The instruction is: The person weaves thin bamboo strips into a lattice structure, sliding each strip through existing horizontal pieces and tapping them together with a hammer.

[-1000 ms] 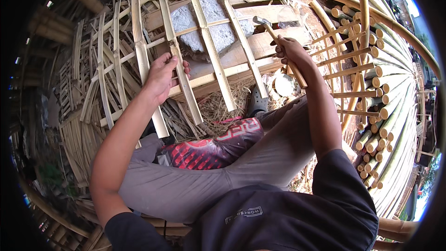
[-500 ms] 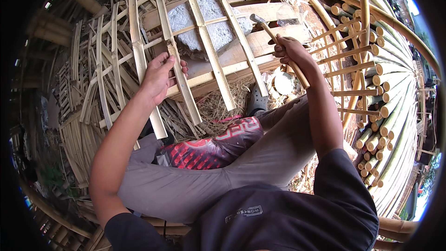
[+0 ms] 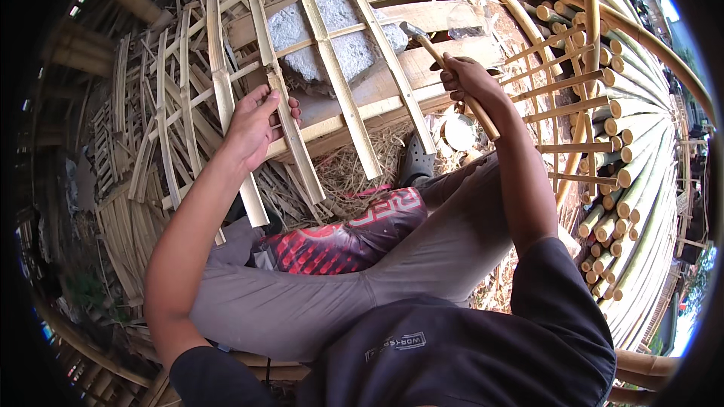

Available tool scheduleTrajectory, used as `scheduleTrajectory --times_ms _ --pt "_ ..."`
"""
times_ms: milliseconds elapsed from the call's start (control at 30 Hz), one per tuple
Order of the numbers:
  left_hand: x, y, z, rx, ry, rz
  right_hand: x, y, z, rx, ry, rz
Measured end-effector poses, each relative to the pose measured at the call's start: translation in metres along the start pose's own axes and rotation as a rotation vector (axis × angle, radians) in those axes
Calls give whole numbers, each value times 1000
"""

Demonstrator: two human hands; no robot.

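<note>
Left hand: fingers closed around one upright bamboo slat of the lattice frame, gripping it near a crosspiece. Right hand: fingers wrapped tight around the wooden handle of a hammer, its metal head raised just above the frame's right side. The frame lies tilted across wooden planks and a grey stone block, ahead of the person's knees. Stacked bamboo poles stand to the right
</note>
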State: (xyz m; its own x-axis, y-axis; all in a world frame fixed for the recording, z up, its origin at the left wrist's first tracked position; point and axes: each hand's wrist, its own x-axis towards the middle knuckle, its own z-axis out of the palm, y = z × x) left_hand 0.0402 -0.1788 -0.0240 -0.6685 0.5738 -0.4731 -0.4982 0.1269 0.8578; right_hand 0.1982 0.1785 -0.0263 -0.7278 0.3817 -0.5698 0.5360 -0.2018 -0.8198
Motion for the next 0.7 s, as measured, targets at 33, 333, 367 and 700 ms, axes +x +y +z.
scheduleTrajectory --times_ms 33,333,367,700 --pt "0 -1 0 1 -8 0 1 1 1 33 -33 2" --pt "0 -1 -4 -16 -15 14 -1 -5 -2 235 -159 34" --pt "-2 -1 -3 -24 -10 26 -7 -8 -2 330 -258 40" --pt "1 4 -7 -196 -17 80 -15 -13 6 222 -214 -51"
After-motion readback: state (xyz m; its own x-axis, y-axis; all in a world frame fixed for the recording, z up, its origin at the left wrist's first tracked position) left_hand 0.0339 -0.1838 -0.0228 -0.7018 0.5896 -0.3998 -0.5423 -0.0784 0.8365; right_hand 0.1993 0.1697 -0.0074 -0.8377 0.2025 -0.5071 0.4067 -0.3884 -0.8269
